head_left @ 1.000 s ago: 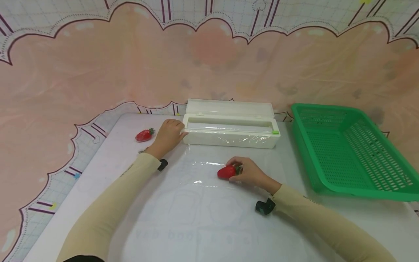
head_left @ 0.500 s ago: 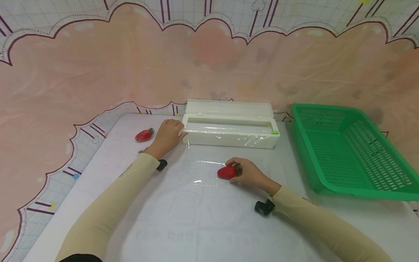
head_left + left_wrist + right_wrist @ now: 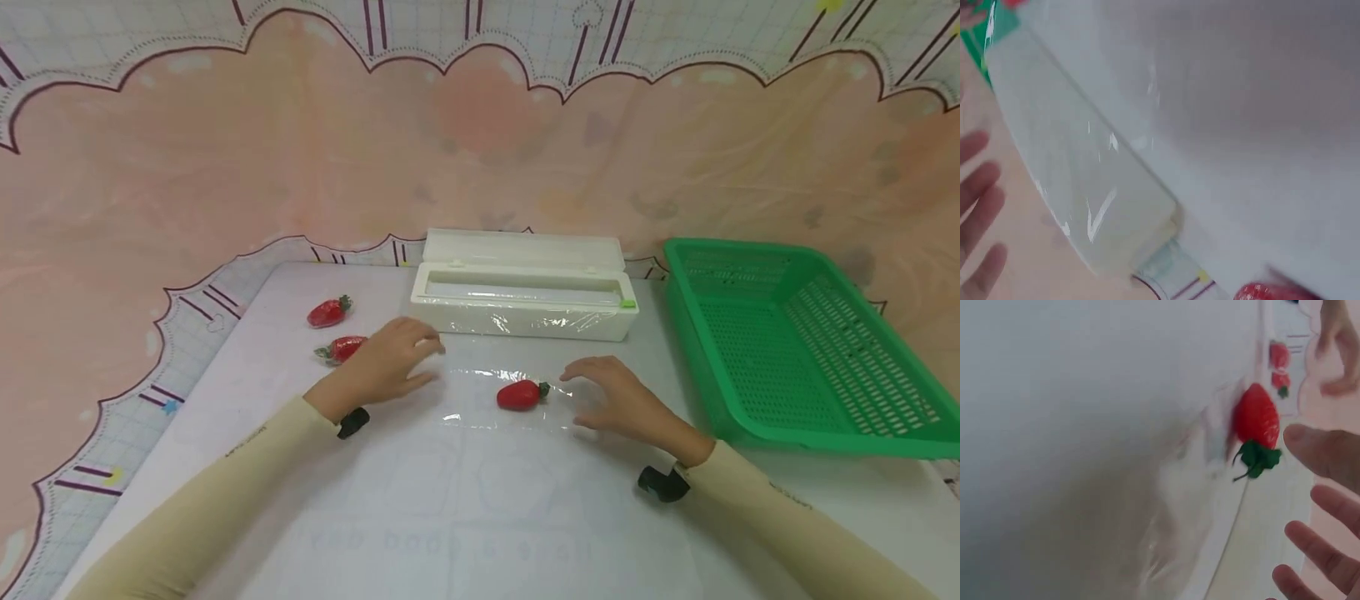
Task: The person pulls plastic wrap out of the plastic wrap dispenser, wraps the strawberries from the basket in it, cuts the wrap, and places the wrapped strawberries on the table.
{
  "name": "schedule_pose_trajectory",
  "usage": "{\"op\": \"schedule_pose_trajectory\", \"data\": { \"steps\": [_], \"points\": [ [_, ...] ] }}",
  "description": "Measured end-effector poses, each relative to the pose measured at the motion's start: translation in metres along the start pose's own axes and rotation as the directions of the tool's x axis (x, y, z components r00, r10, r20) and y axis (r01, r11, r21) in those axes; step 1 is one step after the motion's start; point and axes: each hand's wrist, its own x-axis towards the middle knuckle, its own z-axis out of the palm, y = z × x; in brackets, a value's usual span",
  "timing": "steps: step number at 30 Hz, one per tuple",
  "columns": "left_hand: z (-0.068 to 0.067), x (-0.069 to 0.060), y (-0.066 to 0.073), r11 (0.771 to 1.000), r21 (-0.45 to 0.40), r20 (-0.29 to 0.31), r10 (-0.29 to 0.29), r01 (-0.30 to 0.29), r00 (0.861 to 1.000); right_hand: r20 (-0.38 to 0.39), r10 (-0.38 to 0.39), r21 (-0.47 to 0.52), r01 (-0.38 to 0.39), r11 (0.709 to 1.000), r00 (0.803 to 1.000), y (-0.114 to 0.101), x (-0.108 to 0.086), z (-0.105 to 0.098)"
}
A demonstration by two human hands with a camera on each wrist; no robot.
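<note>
A red strawberry (image 3: 519,395) with green leaves lies on a strip of clear plastic film (image 3: 465,407) in front of a white cling-film dispenser box (image 3: 517,319). To its right, apart from it, is my right hand (image 3: 626,404), fingers spread and holding nothing. My left hand (image 3: 386,362) hovers left of the film, fingers loosely bent with nothing between them. Behind that hand lies a strawberry in shiny wrap (image 3: 345,348), partly hidden by it. Another wrapped strawberry (image 3: 327,312) sits farther back. In the right wrist view the loose strawberry (image 3: 1256,419) is near my thumb.
The dispenser's lid (image 3: 525,248) stands raised at the back, with a roll inside and a green slider (image 3: 628,304) at its right end. A green plastic basket (image 3: 738,429) stands at the right of the white table (image 3: 420,533). A patterned cloth hangs behind.
My right hand has let go of the strawberry and drawn back to the right. My left hand has left the dispenser's left end and come nearer, uncovering a second wrapped strawberry.
</note>
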Motion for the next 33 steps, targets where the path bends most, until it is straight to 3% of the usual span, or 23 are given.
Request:
{"op": "schedule_pose_trajectory", "data": {
  "steps": [3,7,16,20,23,25,27,30,33],
  "points": [
    [0.004,-0.014,0.017,0.991,0.017,0.143,0.126,-0.13,0.982,-0.01,-0.076,-0.13,0.074,0.989,0.997,0.008,-0.015,-0.002],
    [0.008,-0.025,0.024,0.982,0.071,0.251,0.153,-0.175,0.956,-0.011,-0.14,-0.238,0.133,0.962,0.99,0.016,-0.027,-0.003],
    [0.018,-0.027,0.021,0.98,0.103,0.327,0.126,-0.168,0.936,0.022,-0.213,-0.363,0.207,0.909,0.977,0.023,-0.031,0.003],
    [0.021,-0.024,0.021,0.986,0.092,0.319,0.102,-0.138,0.942,0.016,-0.22,-0.38,0.209,0.901,0.975,0.02,-0.029,0.003],
    [0.02,-0.021,0.02,0.998,0.04,0.283,0.044,-0.057,0.958,-0.006,-0.21,-0.371,0.193,0.908,0.978,0.018,-0.026,-0.003],
    [0.016,-0.018,0.02,0.999,-0.025,0.256,-0.03,0.037,0.966,-0.02,-0.198,-0.352,0.178,0.919,0.98,0.018,-0.023,-0.009],
    [0.013,-0.015,0.019,0.985,-0.097,0.237,-0.117,0.143,0.965,-0.028,-0.182,-0.335,0.162,0.928,0.983,0.019,-0.018,-0.016],
    [0.011,-0.01,0.016,0.936,-0.184,0.236,-0.255,0.301,0.938,-0.025,-0.145,-0.32,0.129,0.939,0.989,0.021,-0.01,-0.023],
    [0.013,-0.007,0.012,0.875,-0.23,0.26,-0.368,0.427,0.893,-0.009,-0.108,-0.301,0.1,0.948,0.994,0.023,-0.001,-0.028]
  ]
}}
